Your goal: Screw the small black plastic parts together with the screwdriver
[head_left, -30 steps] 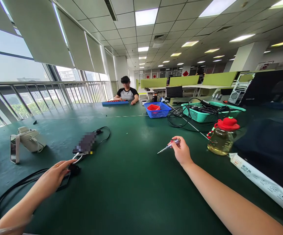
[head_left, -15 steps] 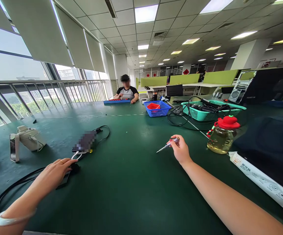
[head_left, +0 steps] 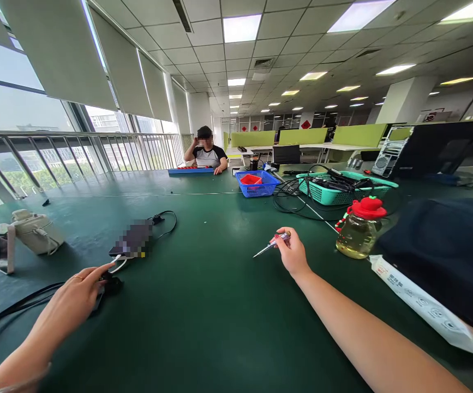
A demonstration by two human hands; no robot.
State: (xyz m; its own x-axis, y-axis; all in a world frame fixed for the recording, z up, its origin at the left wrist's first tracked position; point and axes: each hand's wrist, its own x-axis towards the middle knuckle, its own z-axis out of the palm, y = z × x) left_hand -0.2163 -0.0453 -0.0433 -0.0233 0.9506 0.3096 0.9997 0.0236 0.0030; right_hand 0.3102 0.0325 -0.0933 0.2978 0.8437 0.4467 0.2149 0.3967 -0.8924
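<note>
My right hand (head_left: 292,252) is closed around a small screwdriver (head_left: 269,244) with a clear handle; its metal tip points left above the green table (head_left: 211,305). My left hand (head_left: 75,297) lies with fingers stretched out over a small black object (head_left: 111,284) joined to a black cable (head_left: 11,311). Just beyond its fingertips a white cable runs into a dark phone (head_left: 132,243) that lies flat.
A beige pouch (head_left: 31,232) sits at far left. A glass bottle with a red lid (head_left: 357,229), a dark cloth bag (head_left: 444,256) and a white printed packet (head_left: 420,308) stand at right. Blue basket (head_left: 257,184) and teal basket (head_left: 334,191) with cables behind. A person (head_left: 205,155) sits across.
The view has shifted slightly, so everything sits a bit further left. Both my hands keep their poses. The person across has raised a hand to the head.
</note>
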